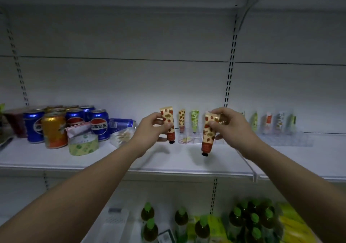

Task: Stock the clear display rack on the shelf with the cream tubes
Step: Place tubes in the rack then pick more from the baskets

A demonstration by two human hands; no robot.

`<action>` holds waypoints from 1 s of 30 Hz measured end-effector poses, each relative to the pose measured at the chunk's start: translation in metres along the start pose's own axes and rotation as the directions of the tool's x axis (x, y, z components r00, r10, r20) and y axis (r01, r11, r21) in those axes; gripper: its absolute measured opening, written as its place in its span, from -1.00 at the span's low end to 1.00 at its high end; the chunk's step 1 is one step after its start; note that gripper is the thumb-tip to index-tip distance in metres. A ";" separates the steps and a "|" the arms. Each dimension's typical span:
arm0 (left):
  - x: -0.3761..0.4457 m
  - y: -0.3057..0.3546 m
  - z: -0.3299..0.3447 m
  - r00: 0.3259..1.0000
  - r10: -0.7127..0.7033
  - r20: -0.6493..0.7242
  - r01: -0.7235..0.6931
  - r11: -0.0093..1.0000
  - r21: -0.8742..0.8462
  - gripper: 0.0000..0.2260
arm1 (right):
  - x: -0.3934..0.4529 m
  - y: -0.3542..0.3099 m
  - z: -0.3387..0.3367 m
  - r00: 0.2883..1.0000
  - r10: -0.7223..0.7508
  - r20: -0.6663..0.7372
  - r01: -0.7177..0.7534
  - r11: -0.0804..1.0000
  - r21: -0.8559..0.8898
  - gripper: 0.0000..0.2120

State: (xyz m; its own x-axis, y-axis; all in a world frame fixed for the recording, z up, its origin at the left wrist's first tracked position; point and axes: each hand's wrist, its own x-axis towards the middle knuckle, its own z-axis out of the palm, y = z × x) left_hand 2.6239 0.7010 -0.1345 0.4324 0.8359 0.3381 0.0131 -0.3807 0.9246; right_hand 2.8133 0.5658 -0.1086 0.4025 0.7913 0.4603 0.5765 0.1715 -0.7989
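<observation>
My left hand holds a cream tube with a strawberry print, cap down, in front of the shelf. In my right hand is a second strawberry-print tube, also cap down and tilted a little. Behind them the clear display rack stands on the white shelf. Two tubes stand upright in it: a cream one with red print and a green one. Both hands hover just in front of the rack, apart from it.
Several blue and orange drink cans, a roll of green tape and a plastic bag crowd the shelf's left. A second clear rack with several tubes stands at the right. Green bottles fill the lower shelf.
</observation>
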 end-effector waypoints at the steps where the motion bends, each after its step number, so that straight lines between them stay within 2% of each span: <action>1: 0.011 -0.005 0.004 1.000 0.003 -0.027 -0.003 1.000 -0.013 -0.77 | 0.011 0.004 0.000 1.000 -0.025 -0.001 0.025 0.998 -0.065 -0.84; 3: 0.035 -0.016 0.014 0.997 0.024 -0.071 -0.026 0.999 -0.033 -0.80 | 0.035 0.012 0.001 0.998 -0.052 0.024 0.056 0.984 -0.169 -0.84; 7: 0.080 -0.036 0.034 0.988 0.032 -0.150 -0.045 0.995 -0.084 -0.72 | 0.083 0.026 0.010 0.994 -0.086 0.073 0.104 0.947 -0.305 -0.91; 10: 0.109 -0.056 0.048 0.969 0.012 -0.245 -0.052 0.986 -0.157 -0.71 | 0.116 0.034 0.022 0.992 -0.121 0.043 0.128 0.927 -0.353 -0.88; 15: 0.137 -0.088 0.069 0.932 0.014 -0.361 -0.086 0.979 -0.183 -0.73 | 0.162 0.051 0.047 0.983 -0.176 0.053 0.180 0.862 -0.474 -0.80; 22: 0.144 -0.100 0.068 0.935 0.039 -0.353 -0.124 0.968 -0.220 -0.69 | 0.198 0.060 0.071 0.963 -0.247 0.105 0.258 0.741 -0.620 -0.76; 27: 0.144 -0.102 0.077 0.957 0.115 -0.267 -0.147 0.984 -0.102 -0.70 | 0.210 0.064 0.078 0.952 -0.263 0.155 0.294 0.658 -0.693 -0.73; 30: 0.144 -0.103 0.077 0.951 0.123 -0.284 -0.148 0.987 -0.067 -0.71 | 0.213 0.068 0.080 0.955 -0.229 0.190 0.294 0.628 -0.721 -0.73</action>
State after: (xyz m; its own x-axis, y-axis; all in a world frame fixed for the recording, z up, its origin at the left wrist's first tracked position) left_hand 2.7543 0.8299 -0.1941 0.1571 0.8601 0.4854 -0.1112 -0.4730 0.8740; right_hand 2.8813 0.7929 -0.0953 0.1174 0.8275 0.5490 0.9927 -0.0827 -0.0876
